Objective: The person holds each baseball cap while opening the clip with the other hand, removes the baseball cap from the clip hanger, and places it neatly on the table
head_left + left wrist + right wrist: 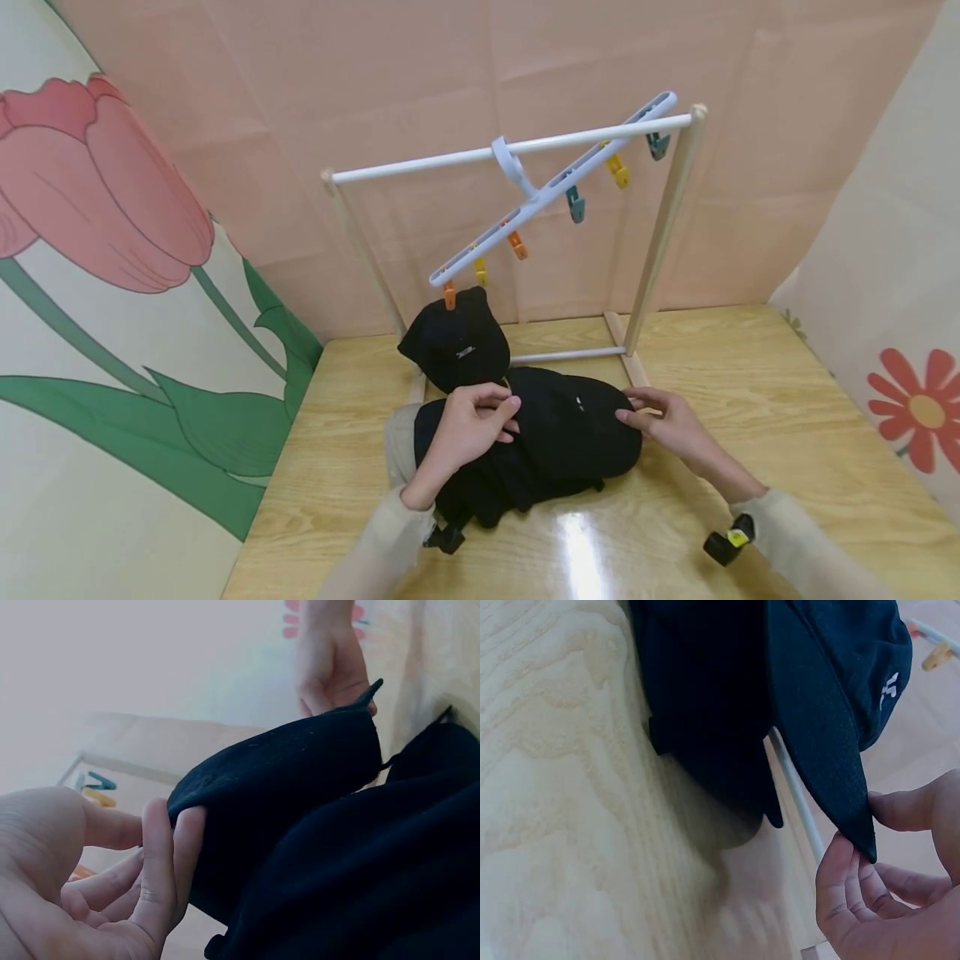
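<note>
My left hand point(476, 425) pinches the edge of a black cap point(570, 417) between thumb and fingers. At the cap's other end, my right hand point(660, 421) pinches the tip of its brim point(821, 757). A small white mark shows on this cap in the right wrist view. Under it lies more black fabric point(480, 492), with a strap near the left wrist. A second black cap point(461, 342) with a small light logo hangs at the left end of a pale hanger point(555, 187), where an orange clip point(449, 296) overlaps its top.
The hanger hooks over the white bar point(427, 162) of a wooden-sided rack point(663, 242). Several yellow, orange and grey-green clips hang along it. A beige piece of fabric point(401, 442) lies left of the black pile on the wooden table point(750, 392). A pink backdrop stands behind.
</note>
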Demonstrator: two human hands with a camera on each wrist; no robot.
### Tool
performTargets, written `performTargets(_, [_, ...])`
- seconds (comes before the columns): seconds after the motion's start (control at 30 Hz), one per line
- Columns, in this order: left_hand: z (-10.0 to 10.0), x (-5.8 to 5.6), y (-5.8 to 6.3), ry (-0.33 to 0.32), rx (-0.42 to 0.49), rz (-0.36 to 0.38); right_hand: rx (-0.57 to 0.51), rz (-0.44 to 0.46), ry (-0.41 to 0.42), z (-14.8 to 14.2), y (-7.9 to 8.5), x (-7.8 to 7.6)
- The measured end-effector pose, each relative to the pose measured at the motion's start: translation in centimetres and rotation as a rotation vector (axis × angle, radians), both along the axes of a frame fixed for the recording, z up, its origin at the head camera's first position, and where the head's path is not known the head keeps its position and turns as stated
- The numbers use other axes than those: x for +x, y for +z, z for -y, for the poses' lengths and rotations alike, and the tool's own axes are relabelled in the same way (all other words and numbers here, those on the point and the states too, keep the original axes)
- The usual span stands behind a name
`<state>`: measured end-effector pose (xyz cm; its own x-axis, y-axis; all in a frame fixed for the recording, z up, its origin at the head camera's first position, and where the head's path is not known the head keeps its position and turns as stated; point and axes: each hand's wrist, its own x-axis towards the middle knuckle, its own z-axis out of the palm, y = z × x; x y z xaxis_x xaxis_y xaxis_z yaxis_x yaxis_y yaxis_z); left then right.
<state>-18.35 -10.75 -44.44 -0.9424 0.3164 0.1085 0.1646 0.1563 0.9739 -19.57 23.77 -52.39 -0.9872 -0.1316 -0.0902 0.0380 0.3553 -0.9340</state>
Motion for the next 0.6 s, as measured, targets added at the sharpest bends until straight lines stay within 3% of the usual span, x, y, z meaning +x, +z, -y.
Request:
performTargets(0.23, [0.5,0.1,-0.4,0.009,-0.092,-0.001,0.02,0.004,-0.019,0.4,-1.2,-0.1])
performTargets(0.6, [0.6,0.8,-0.6,0.007,-0.123,0.054,-0.009,0.004,-0.004,1.2,-2.2,0.0])
